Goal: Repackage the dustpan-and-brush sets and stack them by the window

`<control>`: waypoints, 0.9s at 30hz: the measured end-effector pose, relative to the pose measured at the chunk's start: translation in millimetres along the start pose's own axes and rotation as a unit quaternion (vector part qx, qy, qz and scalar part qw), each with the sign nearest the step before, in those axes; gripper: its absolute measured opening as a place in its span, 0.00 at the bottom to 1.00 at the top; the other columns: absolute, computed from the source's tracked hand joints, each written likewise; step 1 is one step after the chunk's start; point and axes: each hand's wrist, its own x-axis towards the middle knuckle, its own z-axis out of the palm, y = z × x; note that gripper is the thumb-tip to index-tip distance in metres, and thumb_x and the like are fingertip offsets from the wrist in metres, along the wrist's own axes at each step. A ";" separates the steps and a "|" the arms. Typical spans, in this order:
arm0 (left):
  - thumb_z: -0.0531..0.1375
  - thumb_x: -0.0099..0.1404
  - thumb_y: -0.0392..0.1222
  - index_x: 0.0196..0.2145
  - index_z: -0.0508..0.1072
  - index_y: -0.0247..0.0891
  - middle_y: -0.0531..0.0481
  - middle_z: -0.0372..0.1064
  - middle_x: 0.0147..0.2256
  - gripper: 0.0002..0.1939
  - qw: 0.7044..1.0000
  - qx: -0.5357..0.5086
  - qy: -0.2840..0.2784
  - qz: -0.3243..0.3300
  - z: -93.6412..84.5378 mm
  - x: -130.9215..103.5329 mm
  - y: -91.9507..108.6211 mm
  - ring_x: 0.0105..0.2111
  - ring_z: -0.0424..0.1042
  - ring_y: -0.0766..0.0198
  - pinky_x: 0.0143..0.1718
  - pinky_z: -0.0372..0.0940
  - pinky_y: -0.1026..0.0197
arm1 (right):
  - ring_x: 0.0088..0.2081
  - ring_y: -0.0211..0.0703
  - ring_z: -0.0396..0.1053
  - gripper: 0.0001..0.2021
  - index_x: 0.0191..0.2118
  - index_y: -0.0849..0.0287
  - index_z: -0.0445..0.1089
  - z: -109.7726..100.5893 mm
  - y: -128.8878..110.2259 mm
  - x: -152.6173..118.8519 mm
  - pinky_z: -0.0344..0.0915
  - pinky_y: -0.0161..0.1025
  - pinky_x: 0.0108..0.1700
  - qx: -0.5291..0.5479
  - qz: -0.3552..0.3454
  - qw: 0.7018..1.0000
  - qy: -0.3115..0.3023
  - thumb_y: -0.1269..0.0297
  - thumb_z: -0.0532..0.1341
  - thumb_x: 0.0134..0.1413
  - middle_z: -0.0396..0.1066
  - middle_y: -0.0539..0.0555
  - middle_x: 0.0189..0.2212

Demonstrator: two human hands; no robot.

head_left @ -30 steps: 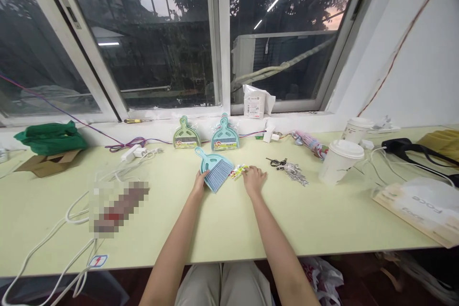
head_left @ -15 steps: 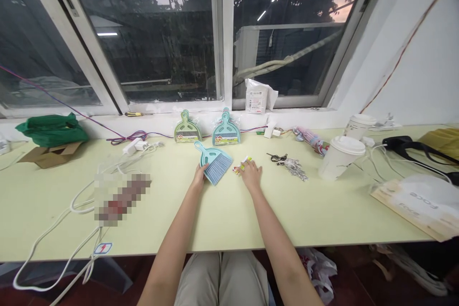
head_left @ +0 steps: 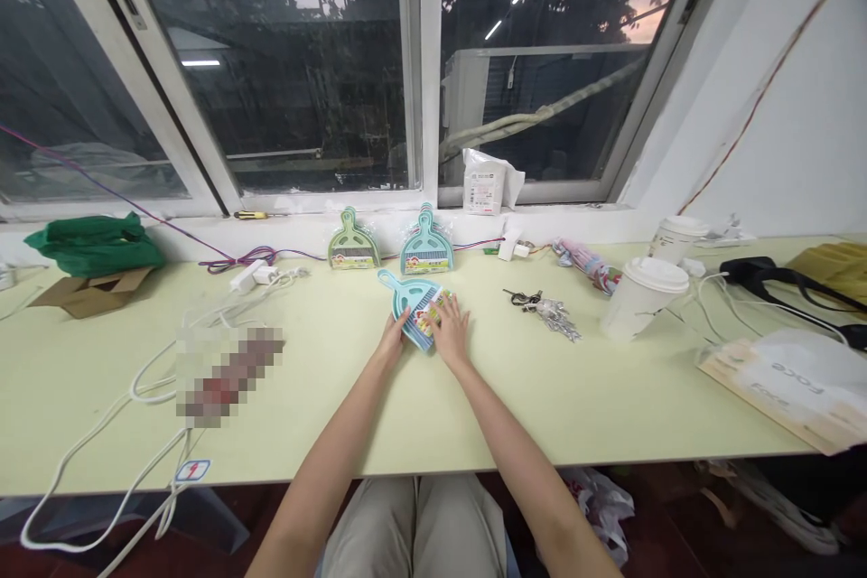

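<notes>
A light-blue mini dustpan with its brush [head_left: 407, 291] is tilted over the table, handle pointing up and left. My left hand [head_left: 391, 340] grips its lower left edge, the thumb on the front. A colourful printed cardboard label [head_left: 425, 316] lies across the bristles. My right hand [head_left: 451, 332] holds this label at its right side, fingers over it against the brush. How far the fingers reach behind is hidden. Behind stand a wrapped blue dustpan set [head_left: 426, 244] and a wrapped green dustpan set [head_left: 353, 244], both with similar labels.
On the right are a bundle of silver ties [head_left: 556, 321], paper cups [head_left: 640, 302], a folded umbrella [head_left: 586, 265] and a tissue pack [head_left: 792, 384]. White cables [head_left: 142, 397], a cardboard box [head_left: 91, 293] and a green bag [head_left: 95, 246] lie left. A window stands behind the table.
My right hand has lifted the label from the table and moved left, bringing it onto the bristles. The blue dustpan set has shifted slightly right in my left hand.
</notes>
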 end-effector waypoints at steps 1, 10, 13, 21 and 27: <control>0.69 0.52 0.46 0.46 0.71 0.37 0.41 0.74 0.46 0.25 1.000 -0.002 -0.009 0.007 2.9 -2.0 -1.2 0.46 0.73 0.54 0.48 0.67 0.55 | 0.70 0.51 0.36 0.23 0.63 0.49 0.59 4.5 -4.0 -3.7 0.37 0.66 0.64 -0.010 -0.005 0.999 -0.034 0.55 0.47 0.65 0.46 0.54 0.68; 0.72 0.40 0.37 0.44 0.69 0.39 0.43 0.73 0.47 0.31 0.999 0.011 -0.004 0.047 -3.9 0.9 3.3 0.49 0.71 0.51 0.53 0.64 0.52 | 0.70 0.55 0.28 0.25 0.65 0.45 0.53 12.7 -1.6 -3.2 0.29 0.76 0.60 0.066 -0.002 0.993 -0.100 0.53 0.46 0.64 0.36 0.52 0.70; 0.72 0.39 0.36 0.44 0.70 0.39 0.43 0.73 0.47 0.32 0.999 0.003 -0.009 0.048 -3.2 1.4 1.4 0.50 0.71 0.51 0.53 0.64 0.52 | 0.70 0.55 0.28 0.29 0.67 0.48 0.49 12.8 2.6 0.7 0.33 0.72 0.63 0.154 0.020 0.987 -0.040 0.54 0.51 0.61 0.34 0.53 0.70; 0.72 0.41 0.44 0.44 0.68 0.38 0.42 0.73 0.45 0.31 0.996 0.071 -0.051 0.027 -8.7 1.1 -1.4 0.48 0.71 0.48 0.52 0.64 0.48 | 0.45 0.53 0.75 0.19 0.44 0.62 0.69 12.9 24.9 13.5 0.72 0.47 0.47 0.580 0.262 0.764 -0.109 0.68 0.68 0.42 0.76 0.61 0.42; 0.58 0.62 0.51 0.55 0.64 0.39 0.36 0.56 0.61 0.26 0.909 0.379 0.116 0.131 -33.8 14.6 17.3 0.64 0.51 0.49 0.63 0.48 0.46 | 0.29 0.42 0.76 0.13 0.31 0.60 0.70 6.5 35.6 16.1 0.75 0.37 0.33 0.635 0.286 0.716 -0.039 0.77 0.70 0.35 0.77 0.52 0.27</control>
